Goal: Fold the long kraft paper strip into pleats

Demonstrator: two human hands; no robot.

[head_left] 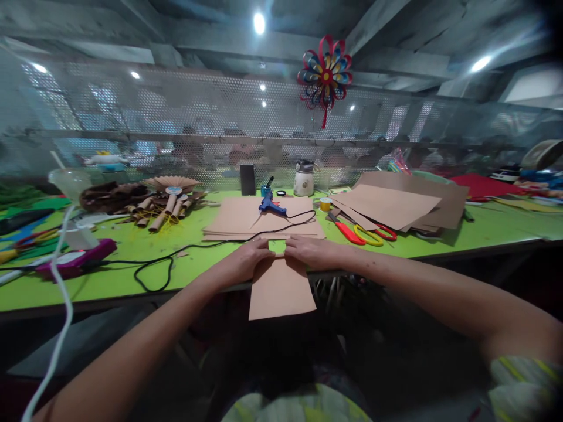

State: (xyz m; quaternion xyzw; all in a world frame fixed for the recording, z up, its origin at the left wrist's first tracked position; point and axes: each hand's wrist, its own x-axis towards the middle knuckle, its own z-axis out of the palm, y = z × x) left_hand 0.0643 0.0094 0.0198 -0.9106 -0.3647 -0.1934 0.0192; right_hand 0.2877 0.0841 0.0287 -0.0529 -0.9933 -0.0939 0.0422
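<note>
A sheet of brown kraft paper (282, 291) hangs over the front edge of the green table, its upper edge folded or rolled into a narrow strip. My left hand (251, 258) is closed on the left end of that strip. On the right end, my right hand (308, 252) presses with its fingers bent over the paper. The fingertips of both hands nearly face each other. Just beyond them lies a stack of brown paper (220, 221), with a blue glue gun (271, 204) resting on top. The undersides of my fingers are hidden.
Red-handled scissors (346, 228) and yellow-handled scissors (368, 235) lie to the right, beside larger brown sheets (391, 205). A black cord (220, 243) crosses the table to a purple power strip (79, 258). Rolled paper tubes (160, 220) sit at left; a white bottle (304, 179) stands behind.
</note>
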